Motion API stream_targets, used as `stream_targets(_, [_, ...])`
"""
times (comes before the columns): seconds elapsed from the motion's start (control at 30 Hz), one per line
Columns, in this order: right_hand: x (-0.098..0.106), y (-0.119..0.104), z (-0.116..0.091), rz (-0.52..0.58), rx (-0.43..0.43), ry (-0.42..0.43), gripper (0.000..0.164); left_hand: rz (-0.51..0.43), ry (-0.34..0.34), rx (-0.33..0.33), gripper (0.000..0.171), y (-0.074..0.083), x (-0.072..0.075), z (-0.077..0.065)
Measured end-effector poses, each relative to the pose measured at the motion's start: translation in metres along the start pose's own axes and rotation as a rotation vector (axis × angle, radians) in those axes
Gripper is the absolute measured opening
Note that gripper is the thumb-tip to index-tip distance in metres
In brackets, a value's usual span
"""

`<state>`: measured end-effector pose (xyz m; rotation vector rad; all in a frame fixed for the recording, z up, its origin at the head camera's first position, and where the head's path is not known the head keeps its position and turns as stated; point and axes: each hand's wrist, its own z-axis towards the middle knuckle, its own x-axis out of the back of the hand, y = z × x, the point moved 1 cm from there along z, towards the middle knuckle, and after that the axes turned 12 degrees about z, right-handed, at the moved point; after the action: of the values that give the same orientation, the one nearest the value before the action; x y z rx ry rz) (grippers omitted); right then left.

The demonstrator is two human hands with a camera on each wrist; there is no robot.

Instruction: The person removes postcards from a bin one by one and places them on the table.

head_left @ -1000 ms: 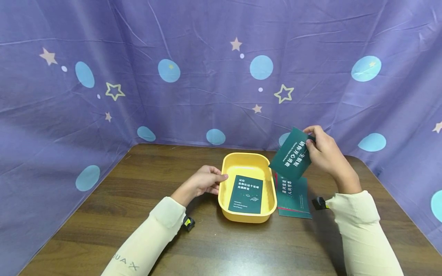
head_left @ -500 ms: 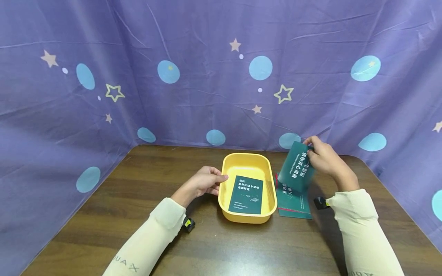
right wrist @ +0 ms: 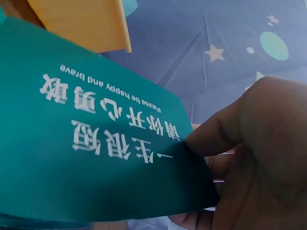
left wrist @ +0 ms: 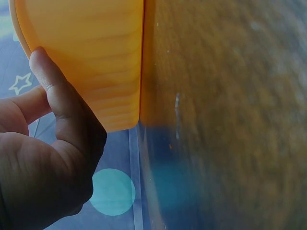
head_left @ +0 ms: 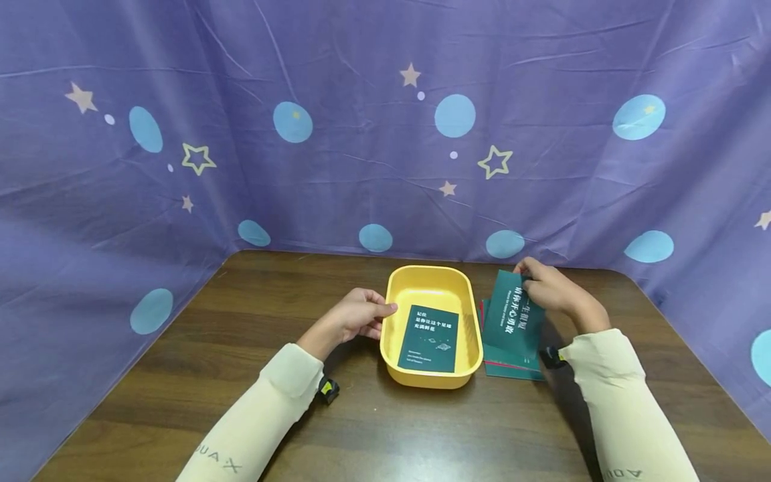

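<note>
My left hand (head_left: 355, 314) grips the left rim of a yellow plastic tray (head_left: 430, 380), thumb over the edge and fingers outside. A dark green printed card (head_left: 429, 341) lies face up in the tray. With thumb and fingers my right hand (head_left: 557, 294) pinches the far edge of another dark green card (head_left: 508, 318); white lettering including "Please be happy and brave" covers this card (right wrist: 96, 120) in the right wrist view. The held card overlaps a small pile of green cards (head_left: 515, 372) to the right of the tray, hiding most of it. A red edge shows in the pile.
Everything rests on a dark brown wooden table (head_left: 271, 294). A purple curtain (head_left: 337, 181) with stars and blue dots hangs right behind the table's far edge and along its sides. Black wrist cameras sit under both cuffs.
My right hand has come down and slightly toward me with its card, from above the pile to close over it, and the card has turned more lengthwise. The left hand and tray stay put.
</note>
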<state>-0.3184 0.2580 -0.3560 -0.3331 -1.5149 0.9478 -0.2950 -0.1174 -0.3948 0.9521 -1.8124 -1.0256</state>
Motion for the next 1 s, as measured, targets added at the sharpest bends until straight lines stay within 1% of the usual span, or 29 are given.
stream_targets(0.17, [-0.006, 0.007, 0.000, -0.017, -0.023, -0.041, 0.019, 0.008, 0.002, 0.015, 0.026, -0.002, -0.002, 0.001])
stream_targets(0.27, [-0.009, 0.010, 0.002, -0.036, -0.024, -0.073, 0.032, 0.015, 0.007, 0.014, 0.026, -0.001, -0.002, 0.002])
stream_targets(0.37, [-0.010, 0.014, 0.004, -0.066, -0.003, -0.105, 0.049, 0.011, 0.003, 0.011, 0.025, 0.000, -0.001, 0.002])
stream_targets(0.43, [-0.011, 0.015, 0.005, -0.077, 0.012, -0.123, 0.056, 0.013, 0.005, 0.012, 0.025, 0.001, -0.001, 0.003])
stream_targets(0.5, [-0.012, 0.016, 0.005, -0.083, 0.014, -0.140, 0.060, 0.011, 0.004, 0.014, 0.025, 0.001, 0.000, 0.003])
stream_targets(0.77, [-0.019, 0.019, 0.009, -0.096, -0.010, -0.189, 0.064, 0.008, 0.008, 0.017, 0.025, 0.001, -0.001, 0.004])
stream_targets(1.0, [-0.020, 0.018, 0.015, -0.108, -0.043, -0.238, 0.059, 0.017, -0.009, 0.033, 0.025, 0.007, 0.001, 0.005])
